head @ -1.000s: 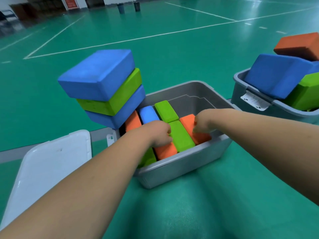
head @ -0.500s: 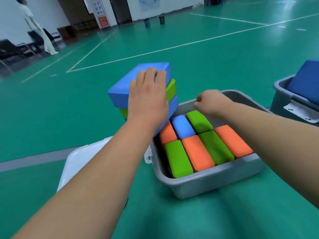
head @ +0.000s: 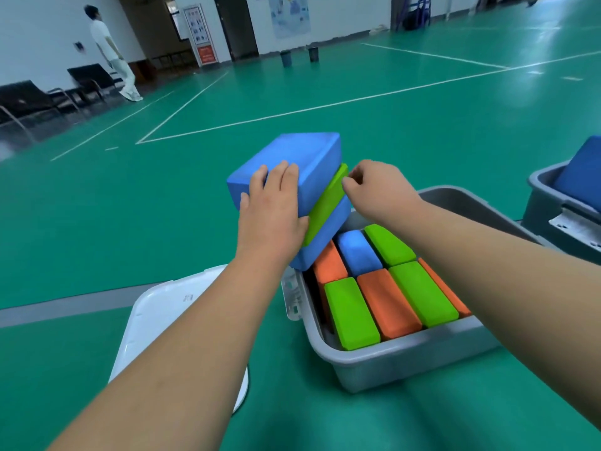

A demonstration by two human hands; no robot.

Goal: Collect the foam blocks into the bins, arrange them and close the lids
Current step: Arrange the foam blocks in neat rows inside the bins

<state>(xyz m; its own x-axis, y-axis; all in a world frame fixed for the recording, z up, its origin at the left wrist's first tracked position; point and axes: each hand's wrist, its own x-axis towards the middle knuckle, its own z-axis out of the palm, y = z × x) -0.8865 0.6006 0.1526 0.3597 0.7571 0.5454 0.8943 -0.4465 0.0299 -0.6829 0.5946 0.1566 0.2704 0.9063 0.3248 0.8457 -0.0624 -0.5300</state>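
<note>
A grey bin [head: 400, 359] on the green floor holds several orange, green and blue foam blocks packed on edge in rows. A tilted stack leans on its far left corner: a blue block [head: 305, 157] on top, a green block [head: 327, 203] in the middle, another blue block [head: 325, 236] below. My left hand [head: 271, 209] lies flat over the near end of the top blue block, fingers spread on it. My right hand [head: 374, 187] pinches the upper right edge of the green block.
A white lid [head: 162, 320] lies on the floor left of the bin. A second grey bin [head: 546, 203] with a blue block [head: 582, 177] stands at the right edge. Far off at the back left are black chairs [head: 35, 96] and a person in white [head: 110, 53].
My left hand slid down over the top blue block's near end. My right hand left the bin's far rim and reached the green block in the stack. The view tilted up.
</note>
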